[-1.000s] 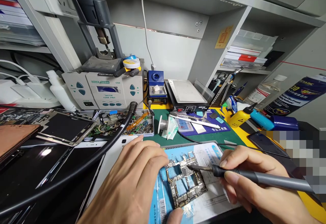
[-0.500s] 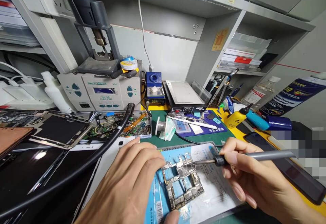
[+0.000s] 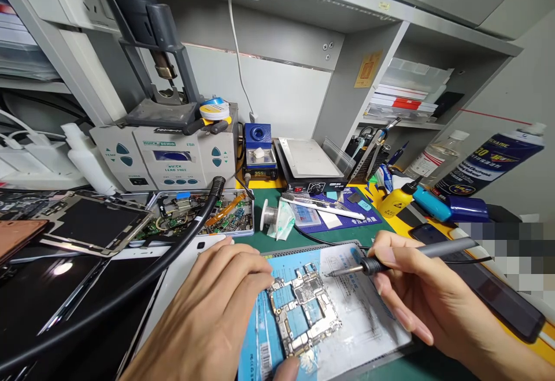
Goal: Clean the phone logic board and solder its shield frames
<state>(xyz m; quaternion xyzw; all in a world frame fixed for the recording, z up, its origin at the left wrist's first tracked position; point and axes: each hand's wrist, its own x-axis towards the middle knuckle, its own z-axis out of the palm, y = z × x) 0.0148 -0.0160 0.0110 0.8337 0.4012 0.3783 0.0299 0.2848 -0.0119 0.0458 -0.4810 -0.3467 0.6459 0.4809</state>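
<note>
A phone logic board (image 3: pixel 313 330) with cut-out openings lies on a blue and white printed sheet (image 3: pixel 359 311). My left hand (image 3: pixel 212 294) braces the board, fingertips at its upper left corner and thumb by its lower edge. The fingers are curved and close together. In my right hand (image 3: pixel 416 277) is a soldering iron (image 3: pixel 368 265), pinched near its black collar. The iron's metal tip points left, just beside the upper right part of the board. A thin gap seems to show between tip and board.
Behind stand a hot air station (image 3: pixel 169 155), a small blue soldering unit (image 3: pixel 259 147) and a heating plate (image 3: pixel 310 161). A solder spool (image 3: pixel 271 216) sits ahead of the sheet. A thick black hose (image 3: pixel 186 248) crosses the left side. A phone (image 3: pixel 485 288) lies right.
The iron's tip has drawn back slightly from the board's upper right part. Light now glints more on the board. The whole view has shifted a little; my left hand keeps its hold.
</note>
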